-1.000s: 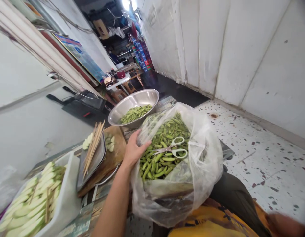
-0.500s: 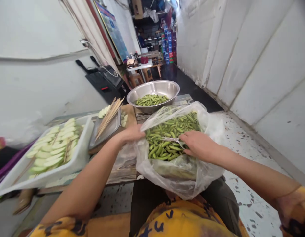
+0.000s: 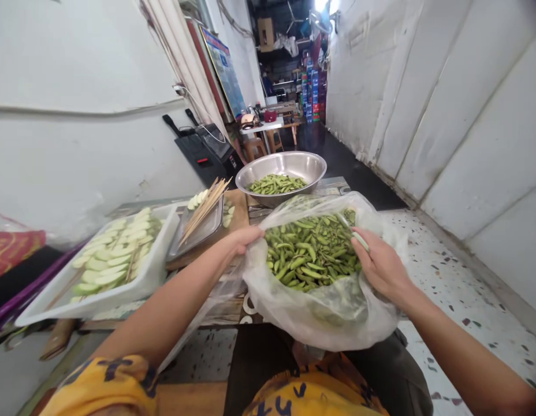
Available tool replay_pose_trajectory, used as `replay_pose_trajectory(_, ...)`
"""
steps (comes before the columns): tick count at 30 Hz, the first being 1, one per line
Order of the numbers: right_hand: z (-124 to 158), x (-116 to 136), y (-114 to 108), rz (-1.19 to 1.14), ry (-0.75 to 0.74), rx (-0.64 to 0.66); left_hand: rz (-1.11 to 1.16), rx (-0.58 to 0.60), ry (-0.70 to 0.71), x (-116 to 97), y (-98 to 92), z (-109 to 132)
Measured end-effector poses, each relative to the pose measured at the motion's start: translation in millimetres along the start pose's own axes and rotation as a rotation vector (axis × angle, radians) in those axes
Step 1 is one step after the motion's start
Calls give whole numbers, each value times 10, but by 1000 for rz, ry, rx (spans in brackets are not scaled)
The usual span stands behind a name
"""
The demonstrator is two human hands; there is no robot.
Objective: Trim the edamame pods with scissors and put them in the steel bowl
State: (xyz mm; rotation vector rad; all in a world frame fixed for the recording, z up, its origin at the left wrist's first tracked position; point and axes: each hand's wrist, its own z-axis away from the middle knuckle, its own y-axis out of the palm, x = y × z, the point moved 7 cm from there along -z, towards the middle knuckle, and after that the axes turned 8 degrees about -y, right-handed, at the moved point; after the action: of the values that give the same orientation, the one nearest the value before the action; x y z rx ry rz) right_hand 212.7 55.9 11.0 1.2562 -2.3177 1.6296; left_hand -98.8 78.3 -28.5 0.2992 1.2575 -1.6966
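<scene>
In the head view, my left hand [image 3: 241, 238] pinched the left rim of a plastic bag [image 3: 302, 325] of green pods [image 3: 306, 254]; my right hand [image 3: 384, 267] gripped scissors [image 3: 360, 240] at its right side. Their blades might have nicked the plastic, spilling pods. The bag seemed to overhang the table [image 3: 228, 312] in front; floor [image 3: 458, 306] opened rightward.

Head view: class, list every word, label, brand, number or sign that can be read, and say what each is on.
No full word is readable.
Yellow shirt: letter-like marks, perhaps "u" and "v".
Black case: small white marking, too small.
Wall poster: too small.
Red bag: yellow markings, blurred.
Stacked boxes: too small.
</scene>
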Motion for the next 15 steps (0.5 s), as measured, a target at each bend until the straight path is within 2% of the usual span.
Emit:
replay_pose_trajectory(3, 75, -46, -35, -120, 93, -204, 61, 136, -65, -14, 69, 2)
replay_pose_trajectory(5, 85, -62, -40, -176, 127, -230, 126, 209, -50, -85, 122, 49)
replay_pose_trajectory(8, 75, -80, -50, -233, 151, -217, 246, 277, 65, -286, 200, 160)
replay_pose_trajectory(11, 76, -92, -54, -258, 166, -206, 327, 258, 190, -486, 243, 243)
replay_pose_trajectory(15, 83, -77, -48, -219, 152, -199, 254, 128, 245, -619, 246, 239)
